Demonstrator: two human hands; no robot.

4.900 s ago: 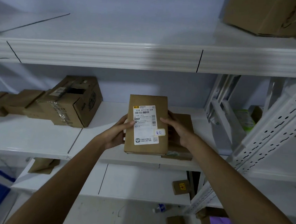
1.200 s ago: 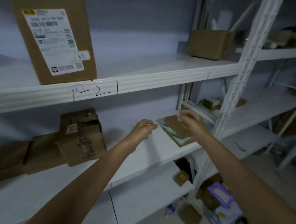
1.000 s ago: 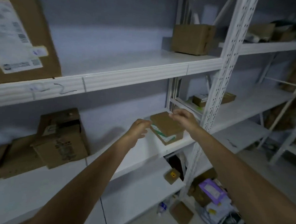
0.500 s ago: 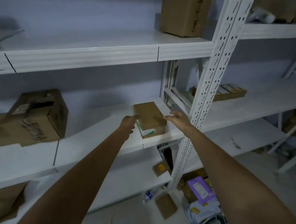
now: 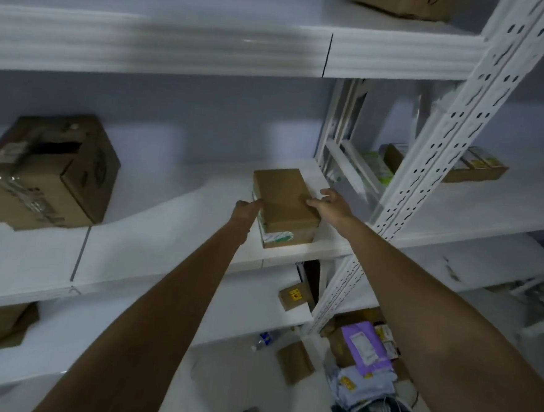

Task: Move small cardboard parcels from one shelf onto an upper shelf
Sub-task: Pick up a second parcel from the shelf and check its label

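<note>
A small brown cardboard parcel (image 5: 282, 197) lies on the middle shelf (image 5: 165, 240), stacked on a second parcel with a green-and-white label (image 5: 286, 237). My left hand (image 5: 246, 210) touches the top parcel's left side. My right hand (image 5: 330, 205) rests its fingers on the parcel's right edge, fingers spread. The parcel still lies flat on the stack. The upper shelf (image 5: 179, 41) runs across the top of the view, its front lip white and ribbed.
A larger open carton (image 5: 51, 171) stands at the left of the middle shelf. A perforated white upright (image 5: 436, 140) rises just right of my right hand. More boxes (image 5: 473, 165) lie on the neighbouring shelf. Small boxes and a purple packet (image 5: 364, 344) lie on the floor below.
After the labelled parcel went up on the upper shelf, both hands came down to the stacked parcels. In the last half second they closed in on the top parcel's two sides.
</note>
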